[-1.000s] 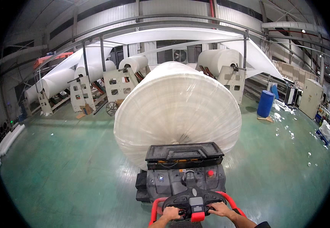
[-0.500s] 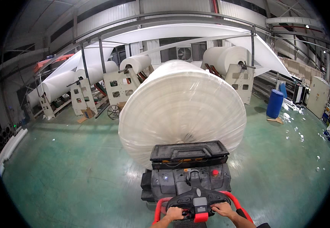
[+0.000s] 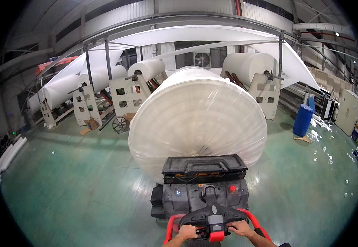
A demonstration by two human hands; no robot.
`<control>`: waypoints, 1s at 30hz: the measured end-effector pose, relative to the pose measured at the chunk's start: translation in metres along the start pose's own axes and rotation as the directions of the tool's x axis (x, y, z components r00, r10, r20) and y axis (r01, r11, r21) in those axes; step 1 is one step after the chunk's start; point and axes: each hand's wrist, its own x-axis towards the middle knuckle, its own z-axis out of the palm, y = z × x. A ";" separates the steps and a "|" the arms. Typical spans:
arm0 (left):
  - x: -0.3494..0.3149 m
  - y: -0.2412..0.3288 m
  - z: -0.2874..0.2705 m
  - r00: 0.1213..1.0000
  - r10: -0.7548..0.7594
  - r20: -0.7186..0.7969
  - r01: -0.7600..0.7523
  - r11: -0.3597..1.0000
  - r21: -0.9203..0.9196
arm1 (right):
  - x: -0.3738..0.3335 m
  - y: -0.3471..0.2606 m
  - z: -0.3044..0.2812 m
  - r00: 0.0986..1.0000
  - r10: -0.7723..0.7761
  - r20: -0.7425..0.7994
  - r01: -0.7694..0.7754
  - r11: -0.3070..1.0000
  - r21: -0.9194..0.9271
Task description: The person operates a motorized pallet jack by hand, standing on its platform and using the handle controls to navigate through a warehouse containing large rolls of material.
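Both hands are closed on the black control handle (image 3: 214, 212) of an electric pallet truck (image 3: 205, 189). My left hand (image 3: 188, 232) wraps round the left grip, and my right hand (image 3: 240, 227) grips the right one. Between them sits a grey and red centre piece (image 3: 216, 230). Red guard bars (image 3: 170, 228) curve outside both hands. Directly in front of the truck's dark body lies a very large white roll (image 3: 197, 119) wrapped in clear film, its round end facing me. The truck's forks and the roll's underside are hidden.
Behind the roll, several white rolls (image 3: 146, 69) rest on cream metal stands (image 3: 126, 96), with sheets running overhead. A blue drum (image 3: 302, 120) and white scraps (image 3: 329, 158) are on the right. A spoked wheel (image 3: 120, 124) stands left of the roll; long white tubes (image 3: 11, 154) lie far left.
The stands, drum and floor scraps appear slightly nearer and farther apart, while truck and wrapped roll keep almost the same place in view. Both hands keep their grip.
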 end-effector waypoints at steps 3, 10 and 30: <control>0.006 -0.008 0.005 0.997 -0.009 0.077 0.008 1.000 0.014 | 0.004 0.006 0.007 0.997 -0.006 0.074 0.007 1.000 -0.005; 0.176 -0.045 -0.066 0.999 -0.023 0.037 0.024 0.999 -0.041 | 0.156 0.130 -0.038 0.999 -0.010 0.050 0.012 0.999 -0.051; 0.306 -0.127 -0.074 0.999 -0.024 -0.036 0.024 0.999 -0.024 | 0.287 0.165 -0.082 0.999 0.039 -0.013 -0.038 0.997 0.072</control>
